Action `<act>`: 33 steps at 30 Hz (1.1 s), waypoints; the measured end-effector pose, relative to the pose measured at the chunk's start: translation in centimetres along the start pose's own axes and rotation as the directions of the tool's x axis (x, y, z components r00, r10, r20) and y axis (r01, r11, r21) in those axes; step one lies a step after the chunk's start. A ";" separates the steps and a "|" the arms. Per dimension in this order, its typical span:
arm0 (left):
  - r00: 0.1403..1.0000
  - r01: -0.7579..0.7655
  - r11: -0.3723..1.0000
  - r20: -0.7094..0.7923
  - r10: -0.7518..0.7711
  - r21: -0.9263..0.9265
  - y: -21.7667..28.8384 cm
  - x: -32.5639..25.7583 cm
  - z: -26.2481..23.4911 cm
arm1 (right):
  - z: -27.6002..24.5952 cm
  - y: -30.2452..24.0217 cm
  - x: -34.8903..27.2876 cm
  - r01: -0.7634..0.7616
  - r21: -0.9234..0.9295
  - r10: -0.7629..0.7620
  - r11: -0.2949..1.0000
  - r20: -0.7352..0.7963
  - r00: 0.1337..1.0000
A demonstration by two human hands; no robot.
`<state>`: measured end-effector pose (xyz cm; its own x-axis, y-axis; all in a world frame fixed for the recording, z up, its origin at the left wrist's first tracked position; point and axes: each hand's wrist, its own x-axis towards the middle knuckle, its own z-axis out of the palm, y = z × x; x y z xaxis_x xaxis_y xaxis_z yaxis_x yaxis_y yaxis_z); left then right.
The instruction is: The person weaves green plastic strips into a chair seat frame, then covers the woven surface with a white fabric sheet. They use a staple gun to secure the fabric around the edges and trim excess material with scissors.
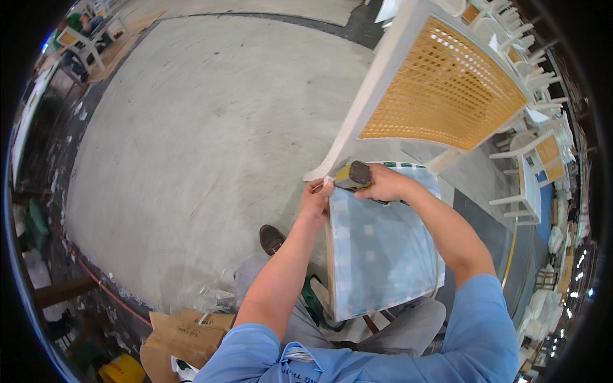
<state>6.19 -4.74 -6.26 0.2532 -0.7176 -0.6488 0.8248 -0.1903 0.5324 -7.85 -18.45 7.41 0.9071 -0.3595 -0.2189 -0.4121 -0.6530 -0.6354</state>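
The person sat over a white-framed chair with a woven orange cane back (447,89), tipped so that its seat faced up toward the camera. The seat was covered by a pale blue-white sheet of plastic wrapping (383,249), which lay across the person's lap, reaching from the knees up to the chair's rear rail.

The right hand (383,185) was clenched around a small yellow and dark grey hand tool (353,175), pressed at the top left corner of the wrapped seat, just beside the white frame leg. The left hand (315,199) pinched the plastic wrapping at that same corner, its fingertips touching the seat's edge just beside the tool's nose. Both forearms came in from the lower edge in light blue short sleeves.

Beneath the seat, a brown shoe (271,239) rested on the grey concrete floor (191,127). Near the lower left edge of the floor lay a brown paper bag (185,335), some crumpled clear plastic (211,299) and a yellow container (122,370). Along the right edge of the floor stood a row of similar white chairs with orange backs (539,166), well apart from the hands. At the far top left corner another person sat by a white chair (80,38).
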 end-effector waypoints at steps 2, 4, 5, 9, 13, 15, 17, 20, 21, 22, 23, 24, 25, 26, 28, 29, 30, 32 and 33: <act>0.998 0.003 1.000 0.065 -0.003 0.010 -0.4 0.0 0.9 | -0.3 1.0 -1.2 -0.039 -0.063 0.035 0.997 -0.061 0.998; 0.998 0.006 0.999 0.068 -0.008 0.043 0.0 -0.6 -0.2 | 0.0 -1.0 -0.9 -0.141 0.054 0.141 0.989 0.000 0.990; 0.998 0.024 0.998 0.059 -0.028 0.059 0.0 -1.5 -0.8 | -0.1 -2.4 -1.0 -0.247 0.180 0.231 0.952 0.107 0.967; 0.985 0.155 0.928 0.016 -0.170 0.338 -2.8 -5.1 0.0 | -1.8 -3.9 -8.0 -0.507 0.270 0.462 0.818 0.217 0.860; 0.980 0.054 0.937 0.164 -0.117 0.346 -5.3 -7.7 -0.6 | -1.4 -2.9 -17.2 -0.592 0.471 0.474 0.654 0.354 0.806; 0.978 0.070 0.929 0.158 -0.135 0.363 -5.1 -8.4 -0.5 | 0.5 -1.6 -21.9 -0.615 0.576 0.499 0.539 0.370 0.784; 0.978 0.049 0.925 0.170 -0.121 0.377 -4.9 -9.7 -0.9 | 1.8 -1.0 -24.5 -0.655 0.617 0.531 0.436 0.411 0.741; 0.968 0.144 0.933 0.147 -0.201 0.329 -5.6 -12.0 -2.2 | 3.9 0.9 -28.2 -0.668 0.645 0.537 0.372 0.437 0.722; 0.971 0.174 0.939 0.109 -0.215 0.297 -4.8 -12.6 -3.1 | 4.0 0.8 -28.1 -0.663 0.649 0.527 0.374 0.440 0.727; 0.987 0.137 0.927 0.033 -0.158 0.349 -3.8 -13.2 -4.0 | 4.1 0.7 -27.9 -0.659 0.652 0.517 0.375 0.443 0.732; 0.993 0.115 0.911 -0.028 -0.114 0.396 -3.2 -14.0 -4.2 | 4.2 1.0 -28.3 -0.631 0.678 0.506 0.377 0.420 0.753; 0.994 0.099 0.895 -0.083 -0.070 0.434 -3.2 -14.8 -4.1 | 4.0 1.5 -28.9 -0.610 0.695 0.502 0.380 0.399 0.767; 0.963 -0.101 0.720 -0.112 0.243 0.687 -3.6 -15.6 -3.8 | 3.8 2.0 -29.4 -0.589 0.712 0.499 0.382 0.377 0.780; 0.853 -0.222 0.424 -0.036 0.521 0.878 -3.9 -16.3 -2.9 | 3.8 2.7 -29.9 -0.569 0.738 0.492 0.364 0.366 0.790; 0.707 -0.351 0.036 0.239 0.666 0.936 -4.6 -16.7 -0.4 | 3.5 3.9 -30.6 -0.528 0.781 0.476 0.333 0.344 0.809; 0.720 -0.450 0.021 0.349 0.600 0.893 -4.8 -16.1 1.8 | 3.7 4.4 -30.7 -0.546 0.780 0.477 0.306 0.371 0.797; 0.718 -0.546 0.017 0.457 0.525 0.837 -5.2 -15.2 4.2 | 3.9 4.9 -30.7 -0.564 0.778 0.478 0.276 0.398 0.783; 0.645 -0.653 -0.166 0.657 0.389 0.739 -6.1 -11.9 9.5 | 4.0 5.6 -30.6 -0.585 0.771 0.479 0.253 0.426 0.768; 0.602 -0.685 -0.211 0.705 0.375 0.697 -6.1 -9.8 11.5 | 4.5 5.6 -30.1 -0.584 0.768 0.460 0.264 0.432 0.776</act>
<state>-7.13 -4.29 3.10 0.1059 -0.9756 0.1926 -0.6998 0.0645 0.7115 -37.07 -8.29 7.14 0.5509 -0.2918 -0.7819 -0.5725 0.5496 -0.6084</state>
